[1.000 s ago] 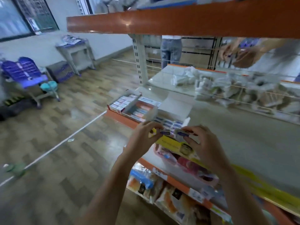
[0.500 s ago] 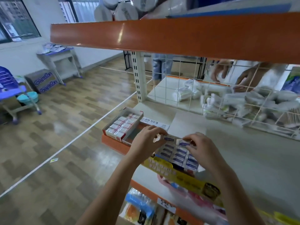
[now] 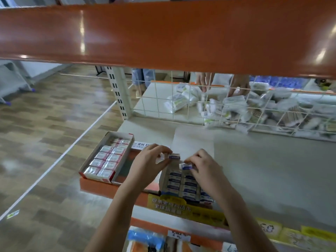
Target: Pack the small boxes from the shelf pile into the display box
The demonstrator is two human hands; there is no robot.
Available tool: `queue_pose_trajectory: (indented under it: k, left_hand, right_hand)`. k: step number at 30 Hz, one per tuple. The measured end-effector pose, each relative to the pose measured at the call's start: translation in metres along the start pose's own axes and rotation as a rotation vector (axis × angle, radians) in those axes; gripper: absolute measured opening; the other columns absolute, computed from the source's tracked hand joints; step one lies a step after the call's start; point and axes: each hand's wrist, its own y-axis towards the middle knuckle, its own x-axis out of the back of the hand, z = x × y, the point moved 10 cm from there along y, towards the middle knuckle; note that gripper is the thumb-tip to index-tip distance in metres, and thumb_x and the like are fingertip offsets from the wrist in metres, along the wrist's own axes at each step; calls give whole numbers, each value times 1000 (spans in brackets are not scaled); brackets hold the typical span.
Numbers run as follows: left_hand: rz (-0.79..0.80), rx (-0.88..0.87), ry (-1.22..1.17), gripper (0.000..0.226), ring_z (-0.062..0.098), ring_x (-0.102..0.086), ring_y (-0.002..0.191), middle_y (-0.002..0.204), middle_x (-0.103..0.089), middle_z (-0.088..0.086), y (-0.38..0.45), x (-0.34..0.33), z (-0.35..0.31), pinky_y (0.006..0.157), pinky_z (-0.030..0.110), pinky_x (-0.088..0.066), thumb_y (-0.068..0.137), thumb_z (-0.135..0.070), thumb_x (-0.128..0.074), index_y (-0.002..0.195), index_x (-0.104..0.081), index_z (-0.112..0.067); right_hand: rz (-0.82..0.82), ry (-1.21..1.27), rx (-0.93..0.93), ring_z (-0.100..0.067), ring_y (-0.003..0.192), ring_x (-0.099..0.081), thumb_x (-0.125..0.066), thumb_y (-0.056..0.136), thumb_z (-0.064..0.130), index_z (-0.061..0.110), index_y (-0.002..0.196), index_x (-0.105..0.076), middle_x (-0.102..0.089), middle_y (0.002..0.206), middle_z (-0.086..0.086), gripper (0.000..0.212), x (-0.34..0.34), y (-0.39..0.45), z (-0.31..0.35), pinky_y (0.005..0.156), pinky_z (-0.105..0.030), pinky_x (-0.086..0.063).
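A display box (image 3: 163, 180) stands at the shelf's front edge, filled with rows of small white boxes with blue labels (image 3: 183, 186). My left hand (image 3: 147, 166) pinches one small blue-labelled box (image 3: 174, 156) just above the far end of the display box. My right hand (image 3: 205, 170) pinches another small box (image 3: 186, 166) over the back row. Both hands hover close together, fingers curled round their boxes.
A second open carton (image 3: 109, 140) of red-labelled small boxes (image 3: 109, 159) lies left on the grey shelf (image 3: 263, 170). An orange shelf beam (image 3: 163, 33) hangs overhead. Behind a wire grid (image 3: 181, 99) lie white packets (image 3: 236, 110), where another person's hands (image 3: 223, 82) work.
The camera has tilted so the upper beam fills the top of the view. Both hands stay over the display box, each still holding a small box, the right one lower toward the rows.
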Motion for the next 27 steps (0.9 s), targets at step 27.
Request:
queue_pose_trajectory:
  k: [27]
  left_hand:
    - [137, -71, -75, 22, 5, -51, 89, 101, -59, -12, 9, -5, 19, 69, 18, -38, 85, -32, -65, 105, -65, -25]
  right_hand:
    - [-182, -48, -254, -11, 84, -56, -52, 93, 16, 10, 105, -66, -56, 102, 0, 19, -25, -8, 18, 74, -13, -40]
